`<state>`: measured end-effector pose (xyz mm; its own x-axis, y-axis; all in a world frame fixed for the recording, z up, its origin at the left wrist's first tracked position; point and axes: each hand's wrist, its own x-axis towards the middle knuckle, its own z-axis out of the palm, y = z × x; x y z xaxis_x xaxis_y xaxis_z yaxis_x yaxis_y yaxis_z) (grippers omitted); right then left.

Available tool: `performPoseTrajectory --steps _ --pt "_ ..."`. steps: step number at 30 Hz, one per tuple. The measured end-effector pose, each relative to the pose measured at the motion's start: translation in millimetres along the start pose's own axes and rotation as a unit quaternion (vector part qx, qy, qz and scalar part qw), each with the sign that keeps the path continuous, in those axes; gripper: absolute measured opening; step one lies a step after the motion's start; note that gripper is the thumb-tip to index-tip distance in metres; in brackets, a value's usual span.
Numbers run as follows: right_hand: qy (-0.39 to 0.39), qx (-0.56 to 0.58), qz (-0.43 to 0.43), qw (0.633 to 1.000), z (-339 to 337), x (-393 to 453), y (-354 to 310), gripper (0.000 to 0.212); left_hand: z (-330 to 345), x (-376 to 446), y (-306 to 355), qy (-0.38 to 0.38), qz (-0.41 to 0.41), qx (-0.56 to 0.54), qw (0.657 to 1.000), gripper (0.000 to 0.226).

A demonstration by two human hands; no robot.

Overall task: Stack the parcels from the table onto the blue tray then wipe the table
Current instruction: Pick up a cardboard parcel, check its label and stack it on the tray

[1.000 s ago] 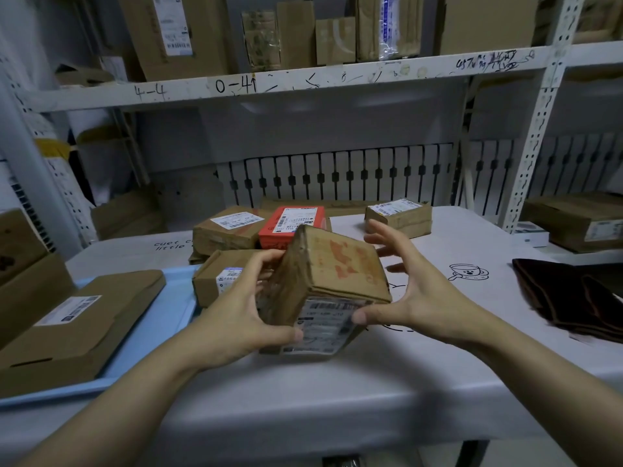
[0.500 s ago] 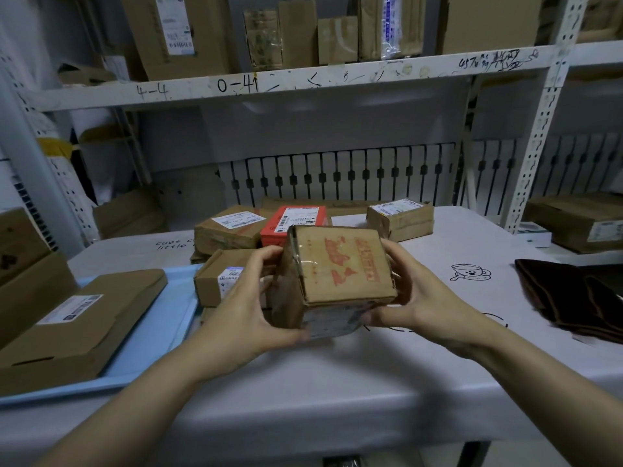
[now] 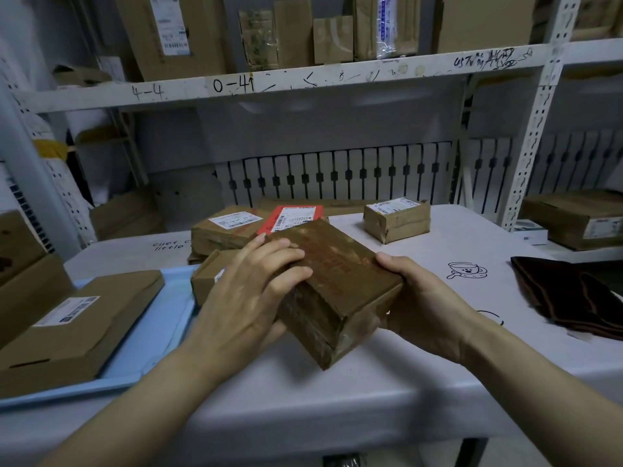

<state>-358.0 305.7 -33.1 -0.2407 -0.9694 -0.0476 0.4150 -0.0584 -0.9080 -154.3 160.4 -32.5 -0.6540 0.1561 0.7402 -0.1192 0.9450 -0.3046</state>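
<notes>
Both hands clamp one brown parcel [image 3: 333,291] above the counter [image 3: 337,392]: left hand [image 3: 249,298] curled over its top edge, right hand [image 3: 421,305] cupping the far side, likely to steady it for carrying. Left of it, the blue tray [image 3: 158,332] holds a flat box [image 3: 77,325]; behind it more parcels wait.

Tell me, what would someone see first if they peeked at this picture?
First, the worn brown cardboard parcel in the middle, tilted and gripped by the left hand and the right hand above the white table. Next, the bright red flat parcel just behind it. Then the blue plastic tray at the left, with a flat brown cardboard box lying on it.
</notes>
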Motion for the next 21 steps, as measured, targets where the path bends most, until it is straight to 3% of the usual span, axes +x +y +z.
performPoseTrajectory --steps 3,6,13,21 --pt "0.003 -0.008 -0.011 1.000 -2.0 4.4 4.1 0.033 -2.0 -1.2 -2.9 -0.020 0.015 0.012 1.000 0.065" --pt "-0.014 -0.031 -0.043 0.998 -2.5 4.2 4.0 0.022 -2.7 -5.4 -6.0 -0.034 0.024 0.025 0.999 0.065" --pt "-0.015 -0.055 -0.091 0.994 -3.2 6.9 4.0 0.046 -3.0 -6.2 -6.7 -0.034 0.032 0.035 0.998 0.053" --pt "-0.023 -0.049 -0.091 0.994 -4.7 7.5 4.1 0.042 -1.5 -4.9 -6.6 -0.027 0.032 0.044 0.998 0.069"
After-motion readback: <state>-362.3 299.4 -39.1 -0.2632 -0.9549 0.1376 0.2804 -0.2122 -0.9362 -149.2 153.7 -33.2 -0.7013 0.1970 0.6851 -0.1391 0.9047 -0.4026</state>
